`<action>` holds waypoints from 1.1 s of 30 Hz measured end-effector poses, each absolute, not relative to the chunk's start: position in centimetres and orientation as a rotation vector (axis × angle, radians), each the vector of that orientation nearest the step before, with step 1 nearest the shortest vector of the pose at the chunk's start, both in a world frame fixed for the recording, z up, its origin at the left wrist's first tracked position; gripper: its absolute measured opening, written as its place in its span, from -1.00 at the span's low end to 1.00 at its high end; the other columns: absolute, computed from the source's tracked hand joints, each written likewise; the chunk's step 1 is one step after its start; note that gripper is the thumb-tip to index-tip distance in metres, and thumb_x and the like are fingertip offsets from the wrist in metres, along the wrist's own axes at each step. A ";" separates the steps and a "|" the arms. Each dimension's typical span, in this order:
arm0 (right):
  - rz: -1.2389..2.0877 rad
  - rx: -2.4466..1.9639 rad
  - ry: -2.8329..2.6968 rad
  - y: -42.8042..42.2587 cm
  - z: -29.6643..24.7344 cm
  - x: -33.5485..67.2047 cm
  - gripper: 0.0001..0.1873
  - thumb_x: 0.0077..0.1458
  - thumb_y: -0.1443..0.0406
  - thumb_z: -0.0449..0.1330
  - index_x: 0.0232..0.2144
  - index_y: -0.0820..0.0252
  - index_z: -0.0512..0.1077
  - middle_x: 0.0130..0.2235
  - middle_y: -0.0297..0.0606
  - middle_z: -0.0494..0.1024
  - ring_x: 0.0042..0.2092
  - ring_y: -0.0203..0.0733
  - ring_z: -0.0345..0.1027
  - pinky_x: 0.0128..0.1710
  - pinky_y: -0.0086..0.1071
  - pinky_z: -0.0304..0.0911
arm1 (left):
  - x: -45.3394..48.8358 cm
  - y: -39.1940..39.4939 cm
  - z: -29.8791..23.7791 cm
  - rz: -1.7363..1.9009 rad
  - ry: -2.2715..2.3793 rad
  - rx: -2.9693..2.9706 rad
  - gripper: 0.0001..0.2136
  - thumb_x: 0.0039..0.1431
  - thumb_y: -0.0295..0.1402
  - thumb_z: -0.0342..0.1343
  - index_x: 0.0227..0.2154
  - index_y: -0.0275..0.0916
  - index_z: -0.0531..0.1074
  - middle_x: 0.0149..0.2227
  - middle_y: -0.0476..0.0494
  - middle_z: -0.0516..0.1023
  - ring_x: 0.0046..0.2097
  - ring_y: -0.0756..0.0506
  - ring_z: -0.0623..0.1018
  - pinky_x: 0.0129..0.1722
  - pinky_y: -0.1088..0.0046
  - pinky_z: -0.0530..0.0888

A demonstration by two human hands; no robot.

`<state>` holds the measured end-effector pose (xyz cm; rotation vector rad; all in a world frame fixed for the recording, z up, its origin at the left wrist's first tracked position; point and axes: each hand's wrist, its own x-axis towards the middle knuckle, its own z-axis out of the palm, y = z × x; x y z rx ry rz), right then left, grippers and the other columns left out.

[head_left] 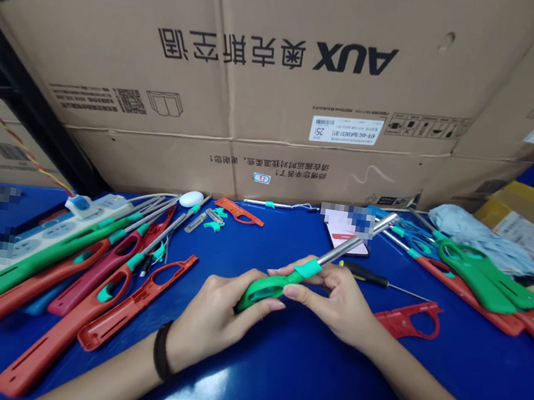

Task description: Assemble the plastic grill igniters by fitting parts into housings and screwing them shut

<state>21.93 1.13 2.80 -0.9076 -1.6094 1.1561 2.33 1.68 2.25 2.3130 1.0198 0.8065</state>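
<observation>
In front of me, over the blue table, I hold a green long-nosed lighter (pixel 262 287) in both hands. My left hand (pixel 215 315) is closed around the handle end. Next to the turquoise collar (pixel 307 268), the fingers of my right hand (pixel 339 303) pinch the body. From the collar a shiny metal tube (pixel 339 252) points up and to the right. Fingers cover part of the handle. A red lighter half-shell (pixel 409 319) lies beyond my right forearm, close to a screwdriver (pixel 366 273) with a black and yellow handle.
Several lighters, among them an orange one (pixel 63 337), and an open orange half-shell (pixel 137 307) lie on the left beside a white power strip (pixel 51 232). Green and red lighter parts (pixel 489 277) are piled right. A phone (pixel 347 231) rests before the large cardboard box (pixel 262 93).
</observation>
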 end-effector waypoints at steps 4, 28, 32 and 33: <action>1.242 -0.903 -1.562 1.0 2.6 21.7 -0.77 0.01 0.21 0.29 -0.24 0.14 0.51 -0.19 -0.24 0.62 -0.12 -0.11 0.50 -0.05 -0.23 0.39 | 2.2 1.4 2.2 0.783 1.040 2.337 -0.76 0.23 -0.18 0.05 -0.33 -0.28 0.44 -0.59 -0.03 0.51 -0.59 0.03 0.47 -0.55 0.61 0.29; 1.337 -0.890 -1.281 1.9 3.0 22.9 -0.73 0.10 0.15 0.21 -0.18 0.14 0.44 -0.10 -0.19 0.58 -0.10 -0.13 0.48 -0.09 -0.22 0.40 | 2.7 2.0 2.5 0.629 0.978 1.783 -0.68 0.18 -0.11 0.06 -0.31 -0.33 0.40 -0.42 -0.16 0.60 -0.59 -0.01 0.54 -0.62 0.60 0.42; 1.317 -0.894 -1.180 2.2 2.8 22.9 -0.74 0.08 0.15 0.23 -0.20 0.14 0.45 -0.07 -0.19 0.57 -0.09 -0.11 0.48 -0.06 -0.20 0.39 | 2.8 1.8 2.7 0.621 0.986 1.717 -0.67 0.16 -0.09 0.08 -0.36 -0.32 0.36 -0.50 -0.13 0.58 -0.64 0.00 0.52 -0.68 0.63 0.37; 1.308 -0.894 -1.147 2.3 2.8 22.9 -0.73 0.07 0.15 0.24 -0.20 0.14 0.45 -0.06 -0.19 0.56 -0.09 -0.11 0.48 -0.05 -0.20 0.39 | 2.9 1.7 2.7 0.611 0.980 1.659 -0.67 0.15 -0.08 0.08 -0.36 -0.31 0.34 -0.54 -0.12 0.57 -0.66 0.00 0.50 -0.70 0.64 0.35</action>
